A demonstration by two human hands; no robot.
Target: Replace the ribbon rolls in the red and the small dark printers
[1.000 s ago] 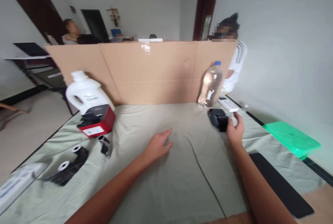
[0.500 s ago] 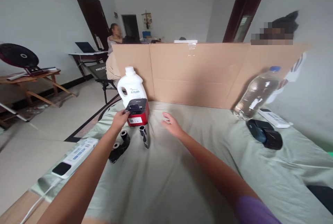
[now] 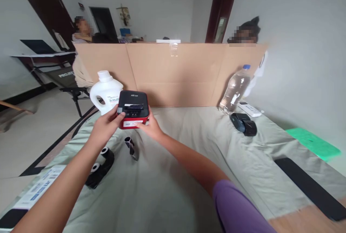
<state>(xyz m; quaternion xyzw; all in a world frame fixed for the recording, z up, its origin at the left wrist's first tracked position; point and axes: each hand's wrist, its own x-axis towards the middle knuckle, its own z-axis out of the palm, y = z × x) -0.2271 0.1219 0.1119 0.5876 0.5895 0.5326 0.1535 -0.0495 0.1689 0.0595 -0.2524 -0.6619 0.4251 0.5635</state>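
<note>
A black-topped red box-shaped device (image 3: 133, 100) with a white label on its front is gripped between both hands. My left hand (image 3: 108, 123) grips its left side, thumb on the front edge. On the right side my right hand (image 3: 151, 124) holds it near the label. Behind and left of it stands a white jug (image 3: 104, 88) with a handle. Below the device a small black roll (image 3: 129, 144) lies on the greenish cloth (image 3: 167, 175). Further left are two joined black rolls (image 3: 101, 164) with white cores.
A cardboard panel (image 3: 175, 74) stands across the back. At right are a clear bottle (image 3: 236, 88), a black device (image 3: 243, 124), a white power strip (image 3: 250, 109), a long black slab (image 3: 308, 186) and a green object (image 3: 313, 142). Two people are beyond the panel.
The view has turned right. My right hand, open and apart before, has closed on the red and black device, which now appears raised off the cloth and tilted in both hands.
</note>
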